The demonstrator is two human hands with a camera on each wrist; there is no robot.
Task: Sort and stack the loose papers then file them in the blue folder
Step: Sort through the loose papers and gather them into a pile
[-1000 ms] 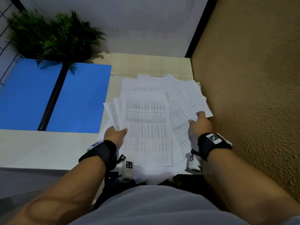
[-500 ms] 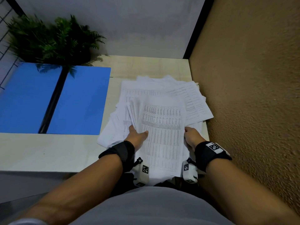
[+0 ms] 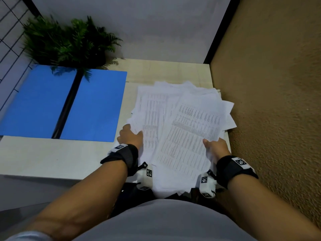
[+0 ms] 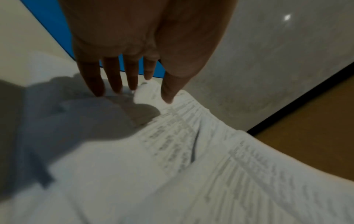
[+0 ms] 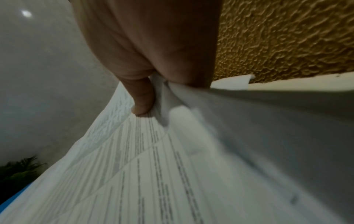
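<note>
A loose pile of printed white papers lies fanned out on the right part of the table, against the brown wall. My right hand pinches the near right corner of the top bundle, thumb on top, and the sheets bend upward. At the pile's left edge is my left hand, its fingers straight and their tips touching the papers. The blue folder lies open and flat on the left, with a black spine down its middle.
A green fern plant stands at the back left, its fronds over the folder's top edge. A rough brown wall borders the table on the right. A wire grid is at the far left. Some papers overhang the near table edge.
The top bundle has swung to the right and now tilts. My left hand let go of it and moved left to the pile's edge. The right hand still holds the sheets.
</note>
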